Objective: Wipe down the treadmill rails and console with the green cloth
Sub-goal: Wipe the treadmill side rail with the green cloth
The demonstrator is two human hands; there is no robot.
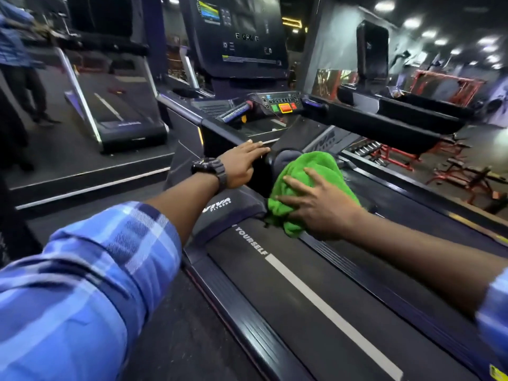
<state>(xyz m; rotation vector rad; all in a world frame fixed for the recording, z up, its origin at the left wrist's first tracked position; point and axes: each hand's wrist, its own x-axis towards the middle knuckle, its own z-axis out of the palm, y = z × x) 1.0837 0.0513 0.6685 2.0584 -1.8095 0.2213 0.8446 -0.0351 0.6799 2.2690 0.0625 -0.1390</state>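
A bunched green cloth [305,171] lies at the front of the treadmill deck, against the dark motor cover [233,207]. My right hand [319,204] presses flat on the cloth with fingers spread over it. My left hand [242,166], with a black watch on the wrist, rests open against the lower end of the left upright rail [220,133]. The console [283,104] with red and green buttons sits higher up behind, and a dark screen [242,37] stands above it. The right handrail [384,125] runs off to the right.
The black belt [316,292] with a white stripe stretches toward me between ribbed side rails [239,306]. Another treadmill [118,111] stands on a raised platform at left, with a person [19,59] beside it. Red weight racks [453,166] fill the right side.
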